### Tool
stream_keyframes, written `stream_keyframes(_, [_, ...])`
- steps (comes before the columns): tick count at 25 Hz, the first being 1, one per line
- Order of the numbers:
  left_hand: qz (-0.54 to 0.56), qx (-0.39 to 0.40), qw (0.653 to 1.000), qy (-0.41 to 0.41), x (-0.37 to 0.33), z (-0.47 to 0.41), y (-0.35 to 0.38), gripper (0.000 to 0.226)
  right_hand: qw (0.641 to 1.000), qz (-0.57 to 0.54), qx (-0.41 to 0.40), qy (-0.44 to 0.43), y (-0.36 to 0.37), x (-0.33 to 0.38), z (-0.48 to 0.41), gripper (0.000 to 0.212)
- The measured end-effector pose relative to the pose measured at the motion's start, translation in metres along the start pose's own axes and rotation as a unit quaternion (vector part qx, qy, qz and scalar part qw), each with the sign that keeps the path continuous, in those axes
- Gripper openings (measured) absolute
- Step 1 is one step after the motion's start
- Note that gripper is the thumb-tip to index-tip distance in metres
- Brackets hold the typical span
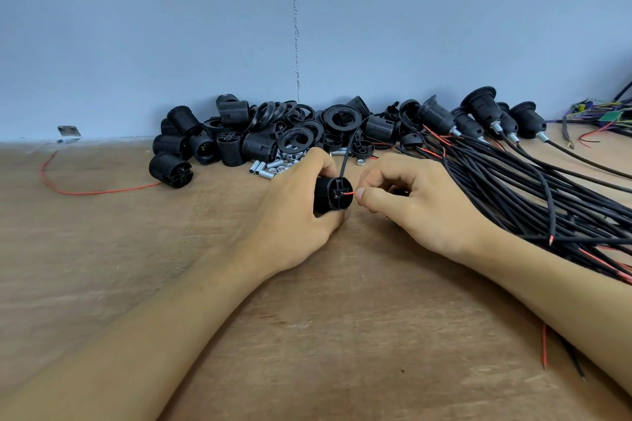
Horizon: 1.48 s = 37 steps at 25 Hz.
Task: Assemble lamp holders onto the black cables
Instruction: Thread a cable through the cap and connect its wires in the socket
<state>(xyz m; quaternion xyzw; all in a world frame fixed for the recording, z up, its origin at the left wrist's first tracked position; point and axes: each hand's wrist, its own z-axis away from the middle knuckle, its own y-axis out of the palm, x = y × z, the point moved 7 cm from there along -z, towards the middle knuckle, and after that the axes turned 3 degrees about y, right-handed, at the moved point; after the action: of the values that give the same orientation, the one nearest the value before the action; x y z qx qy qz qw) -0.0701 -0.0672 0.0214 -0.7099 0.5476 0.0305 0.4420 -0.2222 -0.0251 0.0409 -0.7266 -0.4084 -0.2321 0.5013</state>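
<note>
My left hand (297,212) grips a black threaded lamp holder (332,194) just above the wooden table, its wired end facing right. A thin red wire (349,193) runs from that end to my right hand (417,202), which pinches it between thumb and forefinger. A black wire (347,155) rises from the holder's top toward the pile behind. A thick bundle of black cables (533,195) with red cores lies to the right, partly under my right forearm.
A heap of black lamp holder bodies and rings (273,133) lies along the blue wall, with small metal tubes and nuts (273,166) in front. Assembled holders on cables (485,116) lie at the back right. A loose red wire (85,190) lies at left.
</note>
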Motion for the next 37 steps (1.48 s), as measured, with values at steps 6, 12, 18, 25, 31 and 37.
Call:
stream_keyframes(6, [-0.04, -0.004, 0.999, 0.026, -0.002, 0.001, 0.001, 0.039, 1.0, 0.024, -0.007, -0.006, -0.001, 0.008, 0.002, 0.025])
stream_keyframes(12, [-0.066, -0.013, 0.996, 0.057, -0.01, 0.002, -0.002, 0.036, 0.999, 0.043, -0.007, -0.005, 0.0, 0.009, 0.001, 0.026])
stream_keyframes(18, [-0.081, -0.015, 0.995, 0.064, -0.014, 0.002, -0.003, 0.035, 0.999, 0.049, -0.015, -0.003, 0.0, 0.006, 0.0, 0.022])
stream_keyframes(25, [-0.086, -0.021, 0.995, 0.046, -0.015, 0.004, -0.004, 0.037, 0.996, 0.057, -0.059, -0.025, -0.003, 0.006, 0.0, 0.019])
stream_keyframes(31, [-0.047, -0.031, 0.998, 0.022, -0.009, 0.003, -0.004, 0.036, 0.993, 0.076, -0.07, -0.061, -0.007, 0.007, 0.001, 0.009])
stream_keyframes(37, [-0.052, -0.037, 0.998, 0.019, -0.008, 0.003, -0.005, 0.036, 0.99, 0.091, -0.058, -0.089, -0.006, 0.009, 0.001, 0.01])
